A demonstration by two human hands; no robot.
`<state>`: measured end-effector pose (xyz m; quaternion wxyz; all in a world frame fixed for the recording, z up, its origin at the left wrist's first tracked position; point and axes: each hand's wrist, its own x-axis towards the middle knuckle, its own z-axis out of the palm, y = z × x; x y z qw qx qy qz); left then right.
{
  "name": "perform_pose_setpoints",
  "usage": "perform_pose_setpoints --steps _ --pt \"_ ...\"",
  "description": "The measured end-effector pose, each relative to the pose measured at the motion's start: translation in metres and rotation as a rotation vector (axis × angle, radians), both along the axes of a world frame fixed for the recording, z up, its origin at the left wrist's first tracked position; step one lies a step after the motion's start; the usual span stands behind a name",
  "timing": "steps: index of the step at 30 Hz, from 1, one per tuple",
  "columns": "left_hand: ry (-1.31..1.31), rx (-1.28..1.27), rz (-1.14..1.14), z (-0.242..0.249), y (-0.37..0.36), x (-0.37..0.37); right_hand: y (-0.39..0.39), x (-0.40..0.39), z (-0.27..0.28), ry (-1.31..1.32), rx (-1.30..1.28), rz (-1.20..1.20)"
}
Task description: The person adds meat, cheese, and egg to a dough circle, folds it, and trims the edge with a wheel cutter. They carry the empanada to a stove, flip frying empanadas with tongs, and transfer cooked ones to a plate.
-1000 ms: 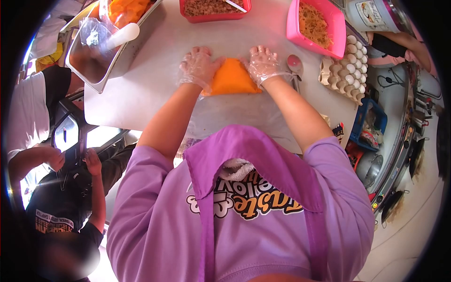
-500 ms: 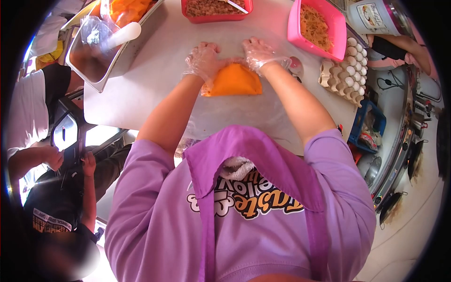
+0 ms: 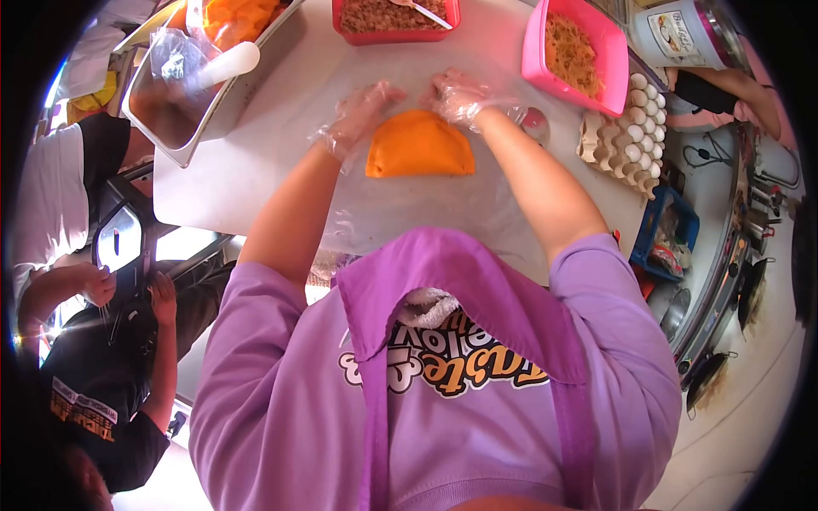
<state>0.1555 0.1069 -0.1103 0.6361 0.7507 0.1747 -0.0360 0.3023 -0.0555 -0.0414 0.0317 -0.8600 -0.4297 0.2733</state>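
Half-round orange dough point(image 3: 420, 146) on plastic sheet point(image 3: 383, 211), in from worktop's point(image 3: 209, 192) near edge. Left hand point(image 3: 365, 111), right hand point(image 3: 460, 97) beside it; cannot tell if fingers point(image 3: 445, 80) grip sheet. Room toward near left corner; eggs point(image 3: 635, 128) by right edge.

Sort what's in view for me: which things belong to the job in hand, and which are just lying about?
In the job:
- left hand, right hand
- orange dough on plastic sheet
- probably red tub and pink tub, both holding food

Seemingly lying about:
- blue crate
- white labelled container
- egg tray, untouched here
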Motion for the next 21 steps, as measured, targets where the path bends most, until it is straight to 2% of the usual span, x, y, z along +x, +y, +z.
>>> perform_pose_setpoints --steps 2,4,6,8,9,10,11,12,13,14,16,17,19,21 --pt "-0.023 -0.355 0.153 0.014 -0.007 -0.007 0.000 0.001 -0.013 -0.041 0.003 0.024" --pt "-0.031 -0.398 0.191 0.026 -0.007 -0.016 -0.007 0.009 -0.029 0.319 0.219 -0.206" --pt "-0.040 -0.441 0.223 0.034 -0.006 -0.032 -0.040 0.021 -0.086 0.901 0.539 -0.650" --pt "-0.104 -0.079 0.137 0.036 -0.007 -0.058 -0.072 -0.003 -0.030 0.566 0.599 -1.005" --pt "-0.100 -0.080 0.138 0.042 -0.007 -0.067 -0.099 -0.016 -0.017 0.029 0.460 -0.684" --pt "-0.074 0.261 0.058 0.052 -0.007 -0.075 -0.123 -0.026 -0.008 -0.480 0.295 -0.333" --pt "-0.045 0.600 -0.028 0.056 -0.007 -0.080 -0.135 -0.036 -0.003 -0.473 0.288 -0.334" --pt "-0.042 0.597 -0.030 0.048 -0.009 -0.085 -0.143 -0.043 0.001 -0.387 0.075 -0.411" --pt "-0.034 0.776 -0.029 0.035 -0.012 -0.089 -0.148 -0.044 0.003 -0.301 -0.136 -0.483" --pt "-0.027 0.954 -0.028 0.031 -0.015 -0.090 -0.155 -0.041 -0.004 -0.302 -0.138 -0.484" --pt "-0.034 0.984 -0.024 0.027 -0.017 -0.091 -0.167 -0.034 -0.021 -0.220 0.027 -0.546" --pt "-0.037 1.016 -0.018 0.027 -0.019 -0.092 -0.172 -0.031 -0.023 -0.221 0.022 -0.545" --pt "-0.010 1.033 -0.029 0.028 -0.021 -0.092 -0.176 -0.025 -0.025 -0.151 0.339 -0.566" --pt "0.022 1.052 -0.036 0.031 -0.022 -0.093 -0.161 -0.031 0.001 -0.175 0.356 -0.562"
